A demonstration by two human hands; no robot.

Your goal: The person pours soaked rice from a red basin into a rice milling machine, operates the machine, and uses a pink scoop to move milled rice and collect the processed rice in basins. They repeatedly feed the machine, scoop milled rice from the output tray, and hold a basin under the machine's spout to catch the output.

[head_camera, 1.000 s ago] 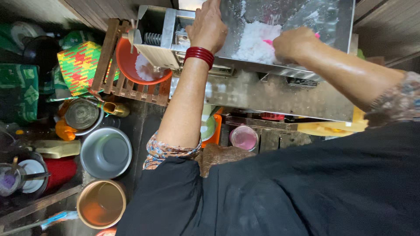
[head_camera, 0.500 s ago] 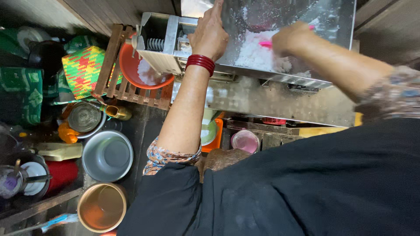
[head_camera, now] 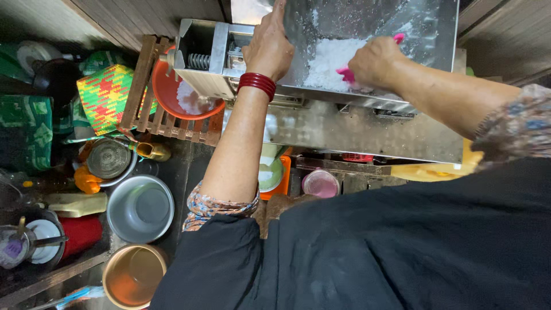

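My right hand (head_camera: 376, 60) is closed around a small pink plastic scraper (head_camera: 346, 74), whose ends stick out on either side of my fist, and it sits against the heap of white grated flakes (head_camera: 330, 57) lying in the shiny steel hopper of the grating machine (head_camera: 402, 28). My left hand (head_camera: 268, 46), with red bangles (head_camera: 256, 85) at the wrist, rests on the hopper's near-left edge with the fingers curled over the rim; how tightly it grips I cannot tell. Just to the left of that hand the machine's spout hangs over a round orange plastic basin (head_camera: 172, 95) with white flakes in it, set on a slatted wooden crate (head_camera: 166, 123). Further left lies a green, yellow and red woven basket (head_camera: 106, 95). Below my left forearm stand a grey metal pot (head_camera: 140, 208) and, nearer my body, a copper-coloured pot (head_camera: 133, 276). Under my right arm a small pink-lidded tub (head_camera: 321, 183) sits below the machine.
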